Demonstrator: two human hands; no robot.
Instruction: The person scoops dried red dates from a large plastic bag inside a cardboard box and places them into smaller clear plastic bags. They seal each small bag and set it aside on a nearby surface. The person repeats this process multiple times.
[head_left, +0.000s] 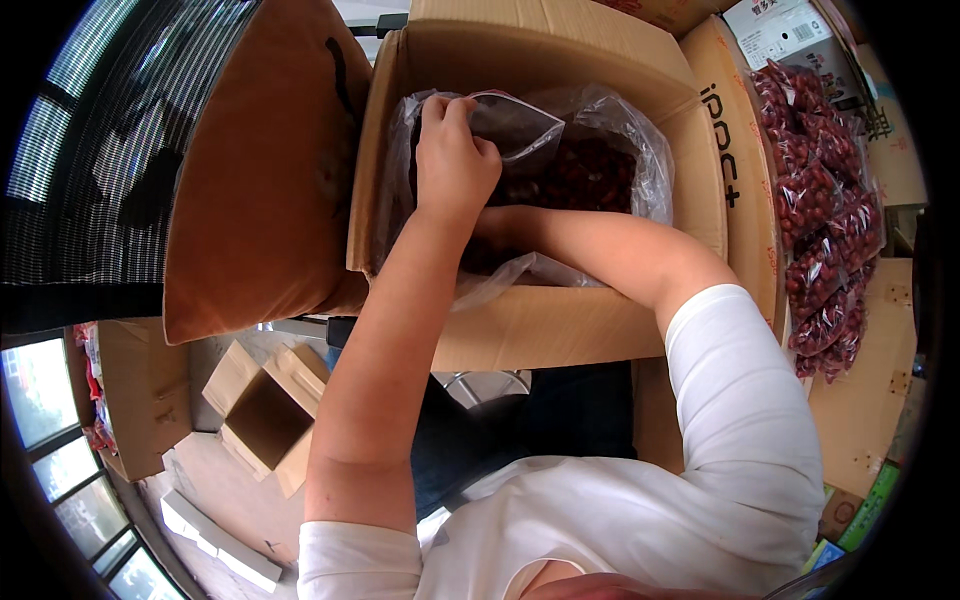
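Note:
In front of me stands an open cardboard box [560, 325] lined with a clear plastic liner [652, 150]. Dark red dried dates [585, 178] lie inside the liner. My left hand [455, 155] is closed on the edge of a clear plastic bag [530, 125] held over the dates, its mouth partly spread. Down in the box, my right hand [495, 228] reaches in below the left wrist among the dates. Its fingers are hidden behind my left arm and the plastic, so what they grip does not show.
Filled bags of red dates [820, 215] are piled on cardboard at the right. An orange-brown cushion [265, 190] leans against the box's left side. A smaller open carton [265, 415] sits on the floor at lower left, near a white strip-shaped piece [220, 540].

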